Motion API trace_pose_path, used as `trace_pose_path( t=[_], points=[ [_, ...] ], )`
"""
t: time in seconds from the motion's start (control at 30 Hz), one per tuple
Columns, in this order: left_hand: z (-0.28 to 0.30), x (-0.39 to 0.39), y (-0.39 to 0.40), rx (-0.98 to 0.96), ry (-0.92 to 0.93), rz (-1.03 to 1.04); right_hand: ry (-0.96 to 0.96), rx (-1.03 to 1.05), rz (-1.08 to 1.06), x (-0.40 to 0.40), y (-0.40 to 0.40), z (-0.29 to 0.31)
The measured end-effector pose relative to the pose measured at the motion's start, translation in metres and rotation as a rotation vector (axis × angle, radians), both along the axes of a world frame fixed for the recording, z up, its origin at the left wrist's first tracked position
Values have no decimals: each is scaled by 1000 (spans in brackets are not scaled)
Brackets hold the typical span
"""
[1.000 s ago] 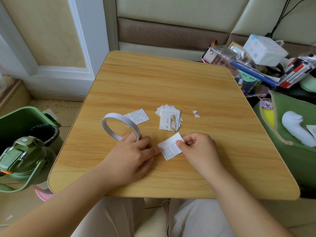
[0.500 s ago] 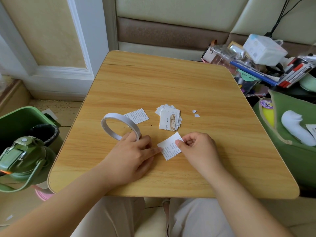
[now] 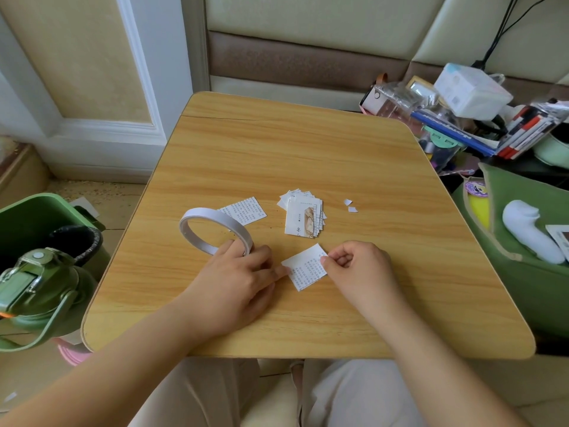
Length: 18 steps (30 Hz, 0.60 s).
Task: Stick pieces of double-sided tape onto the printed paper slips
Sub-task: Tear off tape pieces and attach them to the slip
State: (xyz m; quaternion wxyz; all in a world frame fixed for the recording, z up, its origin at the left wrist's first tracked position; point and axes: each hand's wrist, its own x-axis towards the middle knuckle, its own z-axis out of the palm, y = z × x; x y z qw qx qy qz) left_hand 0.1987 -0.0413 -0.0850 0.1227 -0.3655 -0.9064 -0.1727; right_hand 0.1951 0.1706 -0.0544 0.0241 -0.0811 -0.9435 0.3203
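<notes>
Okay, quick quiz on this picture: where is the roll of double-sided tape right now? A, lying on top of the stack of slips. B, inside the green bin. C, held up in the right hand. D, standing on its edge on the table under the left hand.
D: the tape roll stands on edge on the table, with the left hand resting against its near side.

Printed slip (image 3: 306,268) flat near white tape roll (image 3: 212,230)

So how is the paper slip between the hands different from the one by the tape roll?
The slip between the hands is touched by the left hand and pinched by the right hand; the slip by the tape roll lies untouched, partly behind the tape roll. Both are white with printed text.
</notes>
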Motion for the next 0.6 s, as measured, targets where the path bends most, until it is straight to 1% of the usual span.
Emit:
trace_pose_path(
  t=[0.23,0.33,0.43,0.5,0.57,0.6],
  points=[
    [0,0,1,4,-4,0,-10,77,-6,7,-5,6],
    [1,0,0,0,-7,0,-55,33,-6,8,-11,12],
    [1,0,0,8,-11,1,-163,-72,-12,5,-14,18],
    [2,0,0,15,-10,1,-236,-229,-22,3,-14,19],
    [2,1,0,20,-7,4,-265,-362,-24,3,-14,20],
    [2,1,1,20,-3,6,-265,-389,-15,3,-14,20]
  ],
)
